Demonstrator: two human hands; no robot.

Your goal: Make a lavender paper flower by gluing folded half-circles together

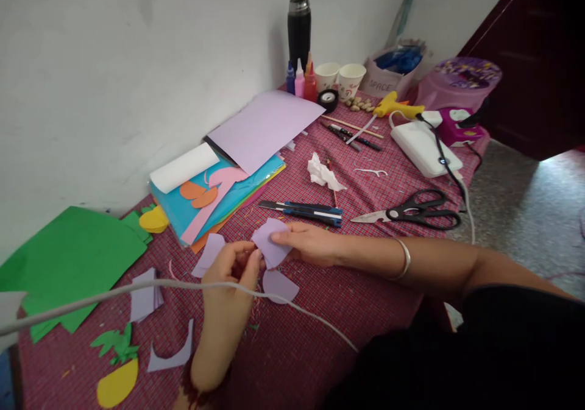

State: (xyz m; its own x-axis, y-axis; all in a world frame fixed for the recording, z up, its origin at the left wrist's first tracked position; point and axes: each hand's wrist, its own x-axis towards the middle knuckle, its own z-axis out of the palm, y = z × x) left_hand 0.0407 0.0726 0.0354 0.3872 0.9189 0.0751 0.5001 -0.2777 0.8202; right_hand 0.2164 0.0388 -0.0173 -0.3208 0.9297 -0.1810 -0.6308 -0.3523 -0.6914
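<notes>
Lilac paper cutout (269,244): small, rounded, petal-like, pointed at top, flat. Right edge pinched by right hand (311,245), lower left edge by left hand (231,270). Held slightly tilted, just above red checked surface (365,288), near its front middle.

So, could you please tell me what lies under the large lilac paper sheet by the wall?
The large lilac paper sheet rests on a stack of coloured paper sheets, blue on top. The stack's far end is covered and cannot be seen.

Home craft table (365,172), scissors (411,212), coloured paper (262,127)
</notes>
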